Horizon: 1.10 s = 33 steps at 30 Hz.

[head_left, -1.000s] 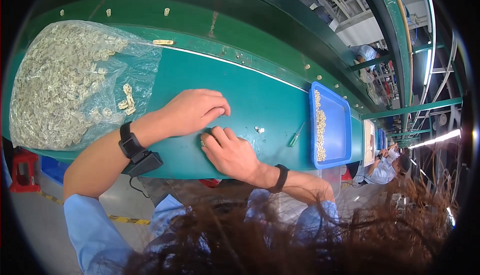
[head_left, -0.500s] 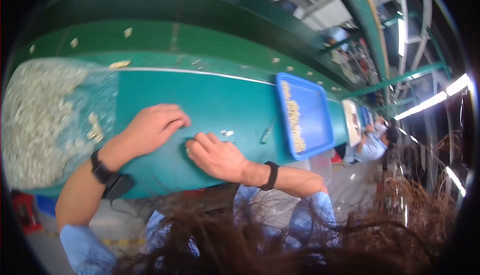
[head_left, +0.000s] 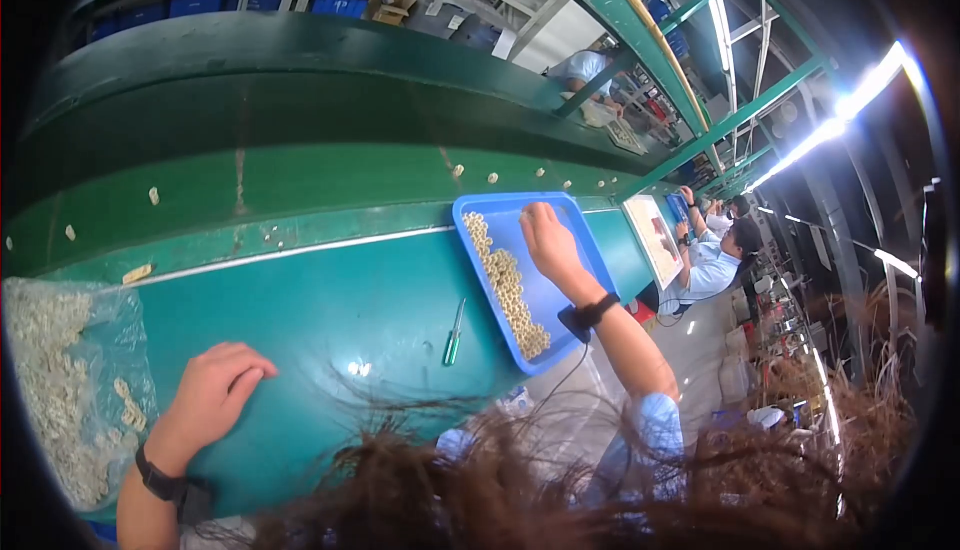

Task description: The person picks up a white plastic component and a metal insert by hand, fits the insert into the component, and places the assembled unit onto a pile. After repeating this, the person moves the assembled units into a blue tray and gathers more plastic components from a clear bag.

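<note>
My left hand (head_left: 215, 390) rests on the green work mat (head_left: 290, 310), its fingers loosely bent with the thumb apart and no thing visible in it. My right hand (head_left: 548, 245) is over the far part of a blue plastic tray (head_left: 590, 310). Its fingers are drawn together; whatever they may hold is hidden. Along the tray's left side lies a heap of small cream-coloured parts (head_left: 512, 295). A small screwdriver (head_left: 453, 348) with a green handle lies left of the tray. A few tiny shiny bits (head_left: 358, 368) sit on the mat between my hands.
At the left, a clear plastic bag (head_left: 60, 380) holds many pale parts. A yellowish piece (head_left: 137, 273) lies beyond it. Small parts (head_left: 154, 196) sit spaced along the green conveyor belt (head_left: 330, 170). A co-worker in blue (head_left: 712, 265) sits at the right by a white tray (head_left: 652, 240).
My right hand has moved from the mat beside my left hand to above the blue tray. My view has shifted, and my hands are now far apart.
</note>
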Tool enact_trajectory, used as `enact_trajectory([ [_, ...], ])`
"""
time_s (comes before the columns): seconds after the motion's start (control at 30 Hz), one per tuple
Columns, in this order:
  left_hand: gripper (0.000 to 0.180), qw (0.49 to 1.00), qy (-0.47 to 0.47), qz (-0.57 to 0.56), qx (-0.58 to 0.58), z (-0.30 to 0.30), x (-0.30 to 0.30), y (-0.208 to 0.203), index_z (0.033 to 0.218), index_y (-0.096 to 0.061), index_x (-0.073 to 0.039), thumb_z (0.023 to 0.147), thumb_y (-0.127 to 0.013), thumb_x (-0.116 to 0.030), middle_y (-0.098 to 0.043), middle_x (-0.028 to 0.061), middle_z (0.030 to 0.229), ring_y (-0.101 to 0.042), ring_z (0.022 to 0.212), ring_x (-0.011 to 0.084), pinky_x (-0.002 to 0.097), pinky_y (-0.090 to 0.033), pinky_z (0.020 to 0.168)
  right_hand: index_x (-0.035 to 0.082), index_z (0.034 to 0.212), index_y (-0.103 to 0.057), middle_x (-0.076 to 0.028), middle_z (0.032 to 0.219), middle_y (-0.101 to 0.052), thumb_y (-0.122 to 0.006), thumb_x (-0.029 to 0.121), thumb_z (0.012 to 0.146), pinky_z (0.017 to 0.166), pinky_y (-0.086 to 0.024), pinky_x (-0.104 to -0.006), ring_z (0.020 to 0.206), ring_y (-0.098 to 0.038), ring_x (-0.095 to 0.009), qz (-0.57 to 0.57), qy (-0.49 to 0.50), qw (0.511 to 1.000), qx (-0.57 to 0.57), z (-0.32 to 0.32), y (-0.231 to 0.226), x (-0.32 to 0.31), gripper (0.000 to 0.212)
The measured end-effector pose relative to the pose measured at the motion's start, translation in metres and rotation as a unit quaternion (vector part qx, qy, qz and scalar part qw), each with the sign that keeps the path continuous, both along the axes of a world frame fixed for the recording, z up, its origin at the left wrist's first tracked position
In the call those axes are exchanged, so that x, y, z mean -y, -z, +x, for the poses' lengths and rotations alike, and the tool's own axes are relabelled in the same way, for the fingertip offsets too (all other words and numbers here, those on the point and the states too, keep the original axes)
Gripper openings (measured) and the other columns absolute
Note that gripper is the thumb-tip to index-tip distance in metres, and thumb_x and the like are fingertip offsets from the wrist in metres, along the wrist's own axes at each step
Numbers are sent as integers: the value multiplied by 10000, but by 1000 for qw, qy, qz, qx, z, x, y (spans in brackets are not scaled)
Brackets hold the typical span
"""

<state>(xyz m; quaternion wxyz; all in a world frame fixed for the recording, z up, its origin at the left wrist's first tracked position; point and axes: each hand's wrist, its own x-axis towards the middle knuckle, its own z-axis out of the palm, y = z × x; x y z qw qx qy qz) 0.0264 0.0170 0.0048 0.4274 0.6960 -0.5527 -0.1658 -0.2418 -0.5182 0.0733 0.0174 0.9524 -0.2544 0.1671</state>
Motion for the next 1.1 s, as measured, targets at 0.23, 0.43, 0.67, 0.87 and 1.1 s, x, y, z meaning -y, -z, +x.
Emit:
enact_trajectory([
  [0.23, 117, 1000, -3, 12, -26, -1, -4, -16, 1034, -813, -59, 1014, -698, -42, -789, 128, 972, -725, 895, 356, 449, -571, 830, 56, 1326, -570, -232, 1281, -675, -583, 362, 1158, 870, -606, -621, 1059, -726, -513, 28, -20, 995, -91, 17, 64, 60, 349],
  [0.43, 99, 999, -7, 17, -44, 2, -4, -16, 1023, -813, -58, 1002, -717, -51, -794, 125, 974, -714, 863, 360, 440, -563, 817, 67, 1392, -588, -224, 1287, -677, -570, 451, 1159, 894, -624, -583, 1094, -734, -467, 28, -21, 995, -93, 10, 59, 62, 450],
  [0.67, 85, 998, -26, 6, -49, 1, -3, -10, 1010, -819, -70, 989, -737, -62, -797, 118, 967, -705, 837, 355, 437, -561, 798, 28, 1466, -628, -156, 1241, -677, -508, 568, 1187, 739, -651, -375, 988, -726, -250, 406, 133, 904, 12, -6, 35, 91, 619],
  [0.87, 83, 999, -18, 16, -48, 1, -3, -12, 1010, -823, -79, 987, -743, -71, -801, 115, 973, -706, 841, 352, 433, -563, 804, 12, 1478, -656, -144, 1274, -664, -495, 544, 1207, 726, -655, -335, 1015, -700, -213, 428, 59, 902, 17, 12, 51, 83, 618],
  [1.1, 92, 999, -12, 12, -38, 2, -3, -13, 1019, -823, -83, 990, -737, -69, -800, 111, 981, -707, 851, 348, 428, -561, 809, 13, 1530, -639, -141, 1393, -663, -496, 498, 1222, 829, -678, -365, 1132, -688, -214, 435, 38, 900, -22, 40, 41, 47, 592],
])
